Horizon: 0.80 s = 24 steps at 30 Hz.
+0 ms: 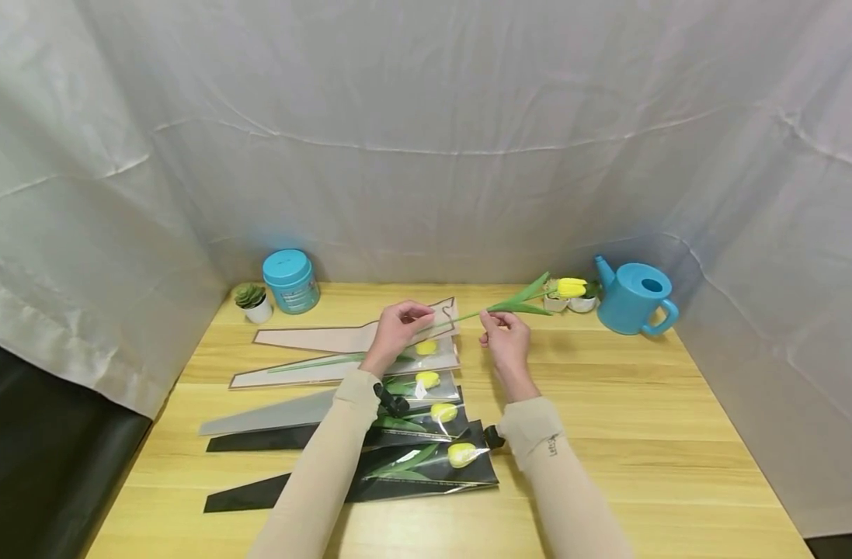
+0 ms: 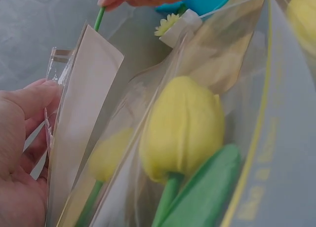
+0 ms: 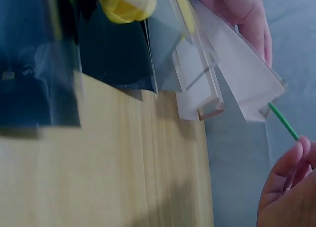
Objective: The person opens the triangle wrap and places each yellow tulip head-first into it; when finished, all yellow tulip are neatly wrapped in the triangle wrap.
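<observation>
My right hand (image 1: 505,341) pinches the green stem of a yellow artificial tulip (image 1: 571,288), whose bloom points right. The stem's lower end reaches the mouth of a pale flower sleeve (image 1: 314,338) with a clear front and brown edging; how far inside it lies is hidden. My left hand (image 1: 400,330) holds that sleeve near its mouth, thumb on the clear film (image 2: 53,98) in the left wrist view. In the right wrist view the stem (image 3: 283,121) runs from the sleeve's corner to my right fingertips (image 3: 302,145).
Below lie several sleeves with yellow tulips inside: a pale one (image 1: 258,378), a grey one (image 1: 258,418) and black ones (image 1: 247,494). Along the back stand a succulent pot (image 1: 259,310), a blue jar (image 1: 290,283), small flower pots (image 1: 582,304) and a blue watering can (image 1: 624,303).
</observation>
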Tool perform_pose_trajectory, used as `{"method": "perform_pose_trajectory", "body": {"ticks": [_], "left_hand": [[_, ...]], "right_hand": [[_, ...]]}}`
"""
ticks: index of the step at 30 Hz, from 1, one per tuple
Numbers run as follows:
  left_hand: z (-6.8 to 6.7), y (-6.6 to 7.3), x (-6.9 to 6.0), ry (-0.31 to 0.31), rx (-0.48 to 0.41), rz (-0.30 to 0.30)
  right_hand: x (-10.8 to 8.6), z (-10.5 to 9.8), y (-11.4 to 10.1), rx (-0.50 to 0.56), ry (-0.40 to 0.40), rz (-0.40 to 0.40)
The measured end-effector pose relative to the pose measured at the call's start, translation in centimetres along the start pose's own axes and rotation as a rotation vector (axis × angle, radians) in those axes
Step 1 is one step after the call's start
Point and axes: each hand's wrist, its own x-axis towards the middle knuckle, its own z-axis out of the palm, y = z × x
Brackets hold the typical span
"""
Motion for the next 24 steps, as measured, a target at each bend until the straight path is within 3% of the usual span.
{"method": "perform_pose_trajectory", "body": {"ticks": [13, 24], "left_hand": [[0.9, 0.2, 0.0, 0.022, -0.04, 0.0], [1.6, 0.8, -0.3, 0.006, -0.032, 0.006]], "right_hand": [[-0.4, 0.9, 0.8, -0.059, -0.054, 0.007], [-0.8, 1.3, 0.6, -0.051, -0.102, 0.096]]}}
